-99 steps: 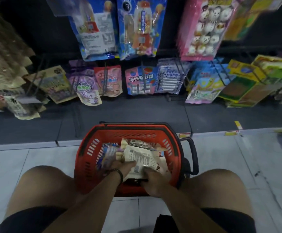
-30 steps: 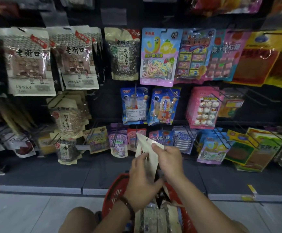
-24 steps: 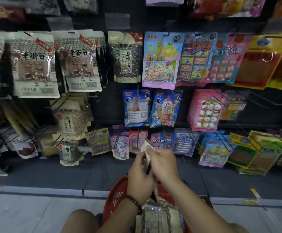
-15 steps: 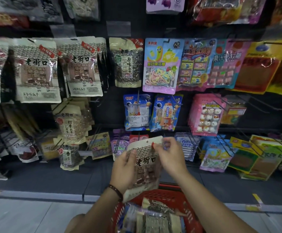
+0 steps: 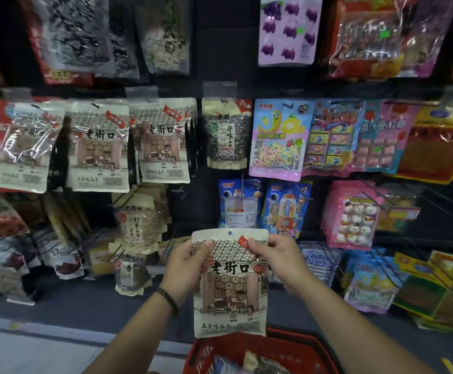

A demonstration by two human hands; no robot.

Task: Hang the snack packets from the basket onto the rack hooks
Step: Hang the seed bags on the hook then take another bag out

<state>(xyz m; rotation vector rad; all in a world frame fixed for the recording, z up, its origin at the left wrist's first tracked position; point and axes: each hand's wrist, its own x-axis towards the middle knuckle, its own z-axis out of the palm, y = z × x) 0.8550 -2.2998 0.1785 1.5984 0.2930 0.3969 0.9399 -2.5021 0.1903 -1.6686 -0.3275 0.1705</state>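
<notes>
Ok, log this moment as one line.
left hand: grips cream printed snack packet, top-left | right hand: pinches its top-right | packet: upright, unhung | red plastic basket: below

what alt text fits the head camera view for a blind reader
The left hand and right hand pinch the top corners of a cream snack packet printed with a tiled roof, held up before a dark rack of hanging packets. Matching cream packets hang at upper left; a red plastic basket sits below.

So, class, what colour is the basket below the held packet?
Red; the basket shows best in the head view.
</notes>
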